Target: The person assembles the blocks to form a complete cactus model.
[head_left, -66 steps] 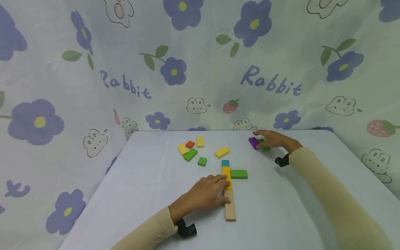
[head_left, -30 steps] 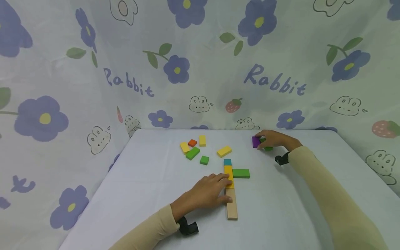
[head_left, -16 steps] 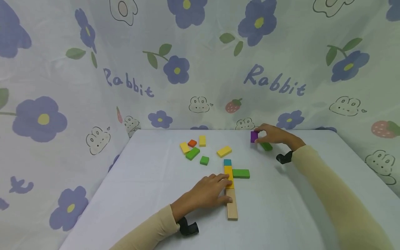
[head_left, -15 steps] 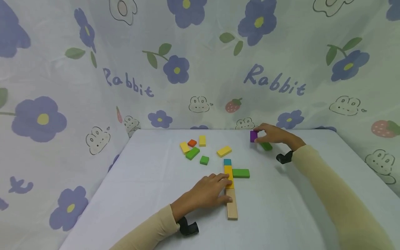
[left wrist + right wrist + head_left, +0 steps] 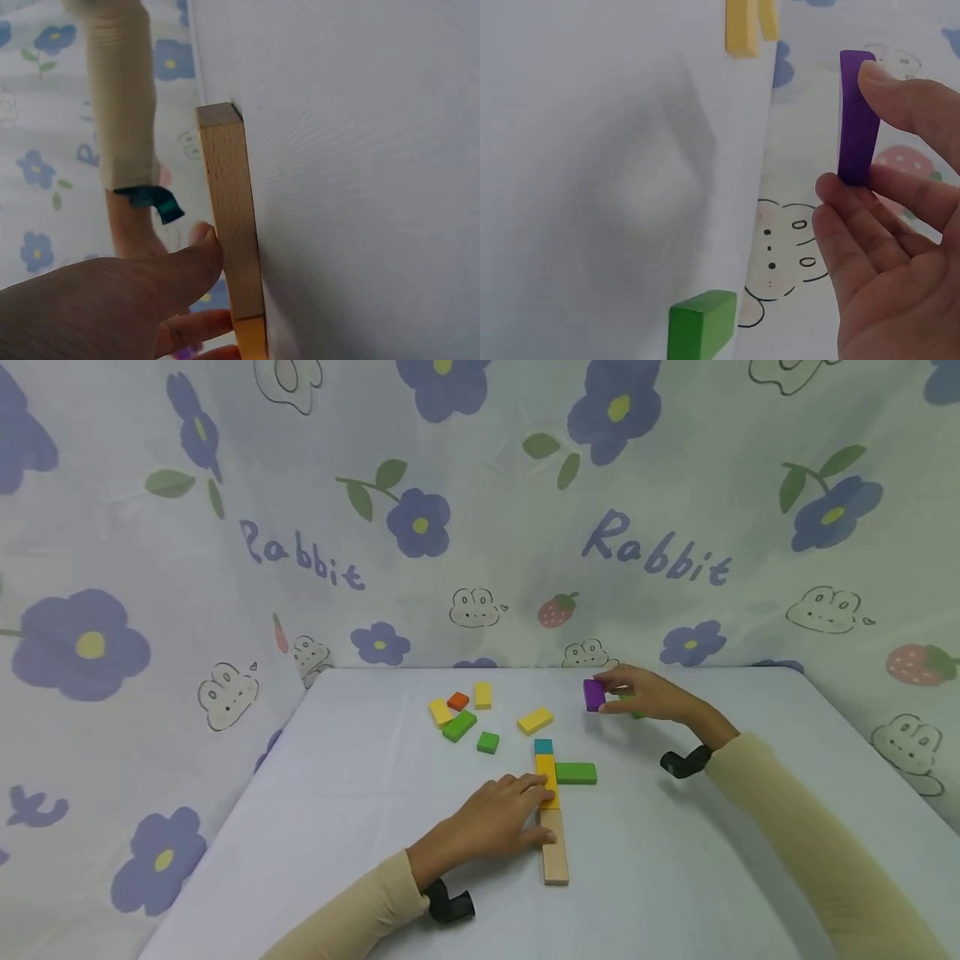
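Between thumb and fingers my right hand pinches a purple block, held up off the table in the right wrist view. Behind that hand a green block lies on the table, partly covered in the head view. My left hand rests on a line of flat blocks, its thumb on the wooden block and its fingertips on the orange-yellow block. A small blue block tops the line. Beside the orange-yellow block lies a green rectangular block, sticking out to the right.
On the back of the white table lie loose blocks: yellow blocks, an orange block, a green block and a small green cube. A flower-printed cloth hangs behind.
My right hand has taken hold of the purple block, lifted it away from the green block beside it and carried it slightly left. The left hand stays where it was on the line.
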Demonstrator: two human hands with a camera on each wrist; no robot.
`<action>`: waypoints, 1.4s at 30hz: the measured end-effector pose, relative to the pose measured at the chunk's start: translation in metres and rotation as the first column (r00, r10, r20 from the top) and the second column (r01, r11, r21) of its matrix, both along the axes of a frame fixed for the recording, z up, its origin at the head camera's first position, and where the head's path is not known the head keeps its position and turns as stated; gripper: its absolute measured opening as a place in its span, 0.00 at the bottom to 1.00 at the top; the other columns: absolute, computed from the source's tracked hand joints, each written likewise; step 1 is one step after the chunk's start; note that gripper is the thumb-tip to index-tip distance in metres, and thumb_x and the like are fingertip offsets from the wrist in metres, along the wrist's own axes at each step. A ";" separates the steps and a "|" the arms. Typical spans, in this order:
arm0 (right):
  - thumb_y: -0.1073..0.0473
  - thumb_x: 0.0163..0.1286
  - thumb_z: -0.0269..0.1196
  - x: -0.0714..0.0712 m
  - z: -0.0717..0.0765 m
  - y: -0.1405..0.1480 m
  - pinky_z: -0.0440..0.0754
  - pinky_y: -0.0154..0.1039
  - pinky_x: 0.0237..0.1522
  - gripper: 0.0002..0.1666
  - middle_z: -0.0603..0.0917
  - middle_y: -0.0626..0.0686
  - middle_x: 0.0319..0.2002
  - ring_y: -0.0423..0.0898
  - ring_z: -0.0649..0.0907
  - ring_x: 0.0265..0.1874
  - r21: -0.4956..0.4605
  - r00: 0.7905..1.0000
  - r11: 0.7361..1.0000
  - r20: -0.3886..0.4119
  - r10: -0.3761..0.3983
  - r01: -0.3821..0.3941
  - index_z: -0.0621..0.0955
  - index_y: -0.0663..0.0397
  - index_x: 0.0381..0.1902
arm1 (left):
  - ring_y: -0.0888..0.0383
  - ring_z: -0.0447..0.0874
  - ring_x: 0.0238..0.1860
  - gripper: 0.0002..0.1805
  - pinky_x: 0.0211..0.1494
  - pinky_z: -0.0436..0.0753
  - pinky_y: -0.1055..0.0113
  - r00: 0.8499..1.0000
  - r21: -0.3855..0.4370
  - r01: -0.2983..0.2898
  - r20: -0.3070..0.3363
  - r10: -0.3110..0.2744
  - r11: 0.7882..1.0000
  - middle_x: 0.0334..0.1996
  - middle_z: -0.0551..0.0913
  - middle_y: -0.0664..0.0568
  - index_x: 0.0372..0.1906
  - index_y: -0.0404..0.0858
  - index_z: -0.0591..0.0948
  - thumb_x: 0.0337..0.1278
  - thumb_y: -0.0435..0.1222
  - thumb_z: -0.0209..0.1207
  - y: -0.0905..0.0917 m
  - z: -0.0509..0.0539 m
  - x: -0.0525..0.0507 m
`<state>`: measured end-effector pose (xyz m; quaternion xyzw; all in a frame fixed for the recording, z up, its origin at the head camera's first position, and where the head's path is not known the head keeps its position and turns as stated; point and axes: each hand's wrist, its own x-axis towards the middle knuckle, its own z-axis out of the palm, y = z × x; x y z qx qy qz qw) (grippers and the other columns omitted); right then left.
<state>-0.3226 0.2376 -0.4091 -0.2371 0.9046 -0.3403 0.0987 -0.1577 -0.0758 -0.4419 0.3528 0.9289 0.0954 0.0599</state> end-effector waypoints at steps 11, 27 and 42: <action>0.49 0.64 0.72 0.029 -0.008 -0.002 0.76 0.59 0.63 0.40 0.76 0.60 0.61 0.60 0.79 0.61 -0.064 0.995 0.995 -0.069 0.072 -0.076 0.73 0.61 0.68 | 0.53 0.71 0.69 0.33 0.66 0.76 0.54 1.000 0.003 -0.001 0.015 0.001 1.000 0.74 0.66 0.55 0.70 0.51 0.72 0.66 0.61 0.55 0.001 -0.001 0.000; 0.51 0.63 0.72 0.061 -0.017 -0.018 0.78 0.58 0.61 0.38 0.77 0.60 0.57 0.60 0.80 0.58 -0.083 0.992 0.993 -0.100 0.071 -0.079 0.74 0.63 0.66 | 0.53 0.71 0.69 0.33 0.67 0.75 0.54 0.999 -0.005 -0.014 0.038 0.014 1.000 0.74 0.66 0.56 0.70 0.52 0.72 0.65 0.61 0.55 0.001 0.002 -0.001; 0.51 0.62 0.73 0.061 -0.041 -0.010 0.78 0.54 0.61 0.39 0.77 0.62 0.61 0.59 0.81 0.59 -0.065 0.996 0.997 -0.080 0.030 -0.035 0.74 0.62 0.66 | 0.53 0.71 0.68 0.32 0.67 0.76 0.54 1.000 0.001 -0.005 0.028 0.005 1.000 0.74 0.67 0.56 0.69 0.52 0.72 0.65 0.61 0.55 0.000 0.001 -0.002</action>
